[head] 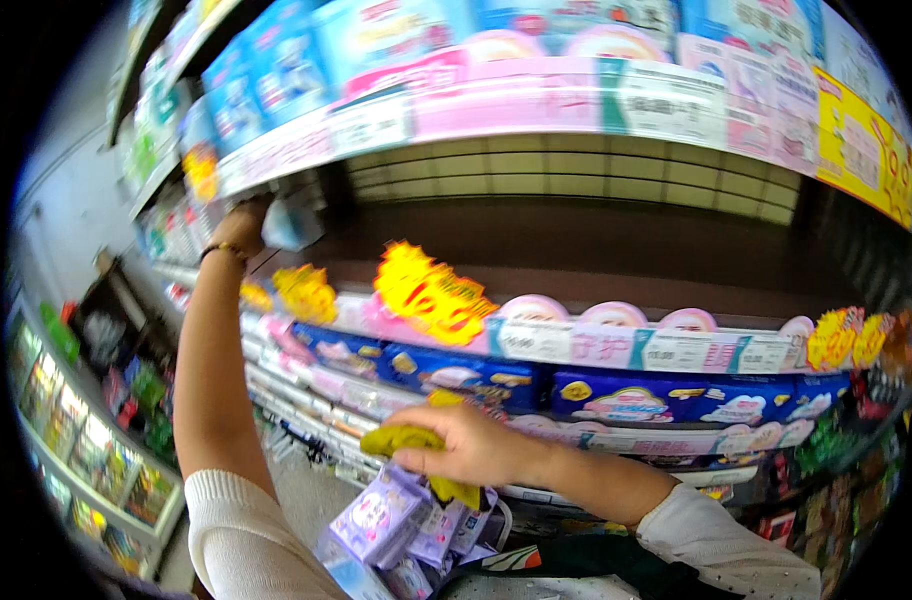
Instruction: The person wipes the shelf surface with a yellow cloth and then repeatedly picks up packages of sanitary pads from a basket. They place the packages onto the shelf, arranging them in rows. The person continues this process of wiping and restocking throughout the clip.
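My left hand (244, 225) reaches to the left end of a dark shelf (576, 240), beside a pale blue and white package (291, 223); its fingers are in shadow, so its grip does not show. A dark bead bracelet is on that wrist. My right hand (471, 448) is closed around a yellow-green cloth (402, 441), part of which hangs below the palm. Directly under it, close to my body, lie several purple soft packs (381, 514), with a light blue pack (358, 577) at their lower left.
Blue packages (396, 37) fill the shelf above. Dark blue packs (628, 394) line the one below. Price strips and yellow starburst tags (430, 292) stick out along the shelf edge. A glass-doored display case (88, 442) stands at lower left.
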A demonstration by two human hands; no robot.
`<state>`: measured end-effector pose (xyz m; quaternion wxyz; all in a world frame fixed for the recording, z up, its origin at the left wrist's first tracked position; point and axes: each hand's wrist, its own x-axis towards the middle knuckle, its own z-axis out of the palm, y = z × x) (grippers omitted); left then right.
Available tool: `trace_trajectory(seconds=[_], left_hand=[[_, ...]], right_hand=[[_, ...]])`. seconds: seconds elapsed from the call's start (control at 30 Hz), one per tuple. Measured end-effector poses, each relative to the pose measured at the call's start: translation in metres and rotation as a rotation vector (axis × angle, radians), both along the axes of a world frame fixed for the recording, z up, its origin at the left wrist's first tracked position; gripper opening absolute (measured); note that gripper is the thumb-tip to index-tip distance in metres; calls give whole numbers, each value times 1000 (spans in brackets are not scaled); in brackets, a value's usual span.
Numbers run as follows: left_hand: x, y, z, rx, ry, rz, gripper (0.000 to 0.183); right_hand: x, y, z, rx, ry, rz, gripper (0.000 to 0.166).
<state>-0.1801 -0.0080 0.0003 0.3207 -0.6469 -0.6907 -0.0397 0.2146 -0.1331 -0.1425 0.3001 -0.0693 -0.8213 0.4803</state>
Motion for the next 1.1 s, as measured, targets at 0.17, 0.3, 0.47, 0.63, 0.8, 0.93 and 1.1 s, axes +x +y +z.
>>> trace_trajectory(seconds=[0.17, 0.3, 0.47, 0.63, 0.8, 0.93, 1.1], left_hand=[[-43, 67, -5, -38, 356, -37, 92], [-50, 95, -5, -122, 96, -2, 105], [-37, 102, 3, -127, 63, -15, 94], [-11, 72, -3, -83, -20, 40, 83], [47, 32, 2, 35, -129, -4, 73], [74, -36, -5, 242, -2, -184, 56], [76, -105, -18, 521, 254, -475, 47]], right_hand=[[13, 14, -5, -87, 38, 11, 35], [13, 25, 3, -67, 68, 58, 31], [-30, 33, 34, -75, 278, -40, 32], [-111, 52, 89, 88, 989, -454, 33], [-143, 83, 101, -333, 790, -508, 29], [-169, 88, 106, -210, 741, -573, 30], [-194, 75, 96, 405, 667, -591, 37]])
